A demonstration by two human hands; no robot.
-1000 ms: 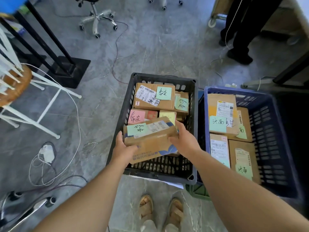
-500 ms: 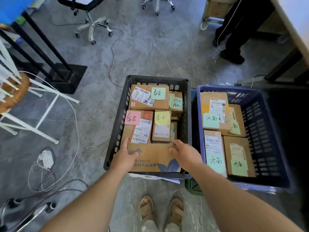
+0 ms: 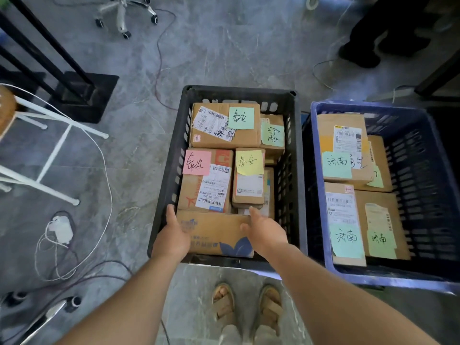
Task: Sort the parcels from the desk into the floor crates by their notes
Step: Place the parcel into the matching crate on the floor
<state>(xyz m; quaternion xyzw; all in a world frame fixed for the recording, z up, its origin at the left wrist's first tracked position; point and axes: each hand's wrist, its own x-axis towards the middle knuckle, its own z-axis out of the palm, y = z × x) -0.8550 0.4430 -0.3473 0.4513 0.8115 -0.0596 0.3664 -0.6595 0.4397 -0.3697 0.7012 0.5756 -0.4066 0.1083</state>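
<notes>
Lowered into the black crate [image 3: 169, 170], the parcel [image 3: 214, 235] sits gripped by both hands [image 3: 171, 239] [image 3: 267, 234].

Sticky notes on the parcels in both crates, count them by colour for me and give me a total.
Green: 6, with two in the black crate and four in the blue crate, one of them mostly hidden.
Pink: 1
Yellow: 1
Total: 8 sticky notes in view.

Parcel [image 3: 214, 235] ends covered by left hand [image 3: 171, 241] and right hand [image 3: 267, 235]; its note hidden, maybe face-down; bystander [image 3: 378, 33] cropped.
</notes>
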